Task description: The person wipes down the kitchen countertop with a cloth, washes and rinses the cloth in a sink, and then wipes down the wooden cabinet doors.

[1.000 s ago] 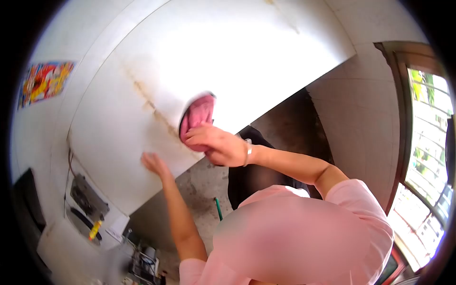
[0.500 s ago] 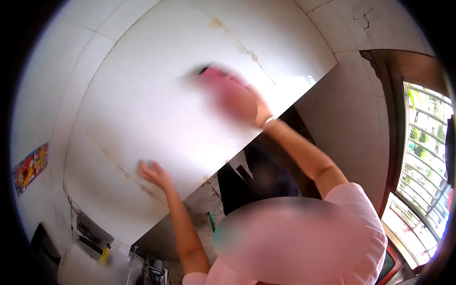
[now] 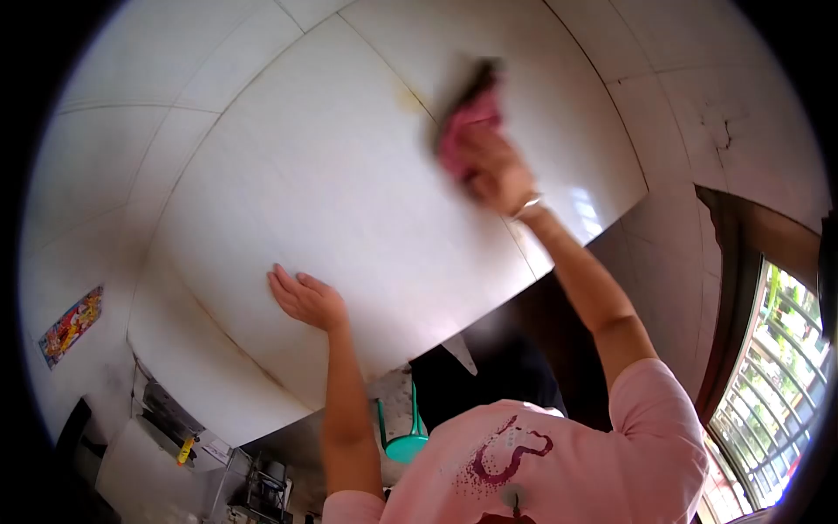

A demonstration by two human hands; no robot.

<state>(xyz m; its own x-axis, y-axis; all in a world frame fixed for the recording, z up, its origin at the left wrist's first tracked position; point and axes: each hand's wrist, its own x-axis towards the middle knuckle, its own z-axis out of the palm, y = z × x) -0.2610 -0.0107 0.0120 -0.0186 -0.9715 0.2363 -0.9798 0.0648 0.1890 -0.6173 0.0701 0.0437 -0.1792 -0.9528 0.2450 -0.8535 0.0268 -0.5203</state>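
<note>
My right hand (image 3: 499, 170) is closed on a pink cloth (image 3: 471, 127) with a dark edge, pressed against the white tiled counter (image 3: 349, 183) toward its far right part; both are blurred by motion. A bracelet is round my right wrist. My left hand (image 3: 305, 299) lies on the same counter at the left, holding nothing, with its thumb apart from the fingers. A faint yellowish stain (image 3: 408, 98) shows on the surface left of the cloth, near a dark seam.
A barred window (image 3: 768, 375) is at the right. Below the counter's near edge stands a green stool (image 3: 407, 447). At the lower left are a stove-like appliance (image 3: 170, 409), a yellow object (image 3: 185, 451) and a rack (image 3: 266, 489). A colourful poster (image 3: 72, 326) hangs on the left wall.
My right hand has moved the pink cloth farther across the counter, up and to the right. My left hand stays on the counter at the left. The camera view has shifted.
</note>
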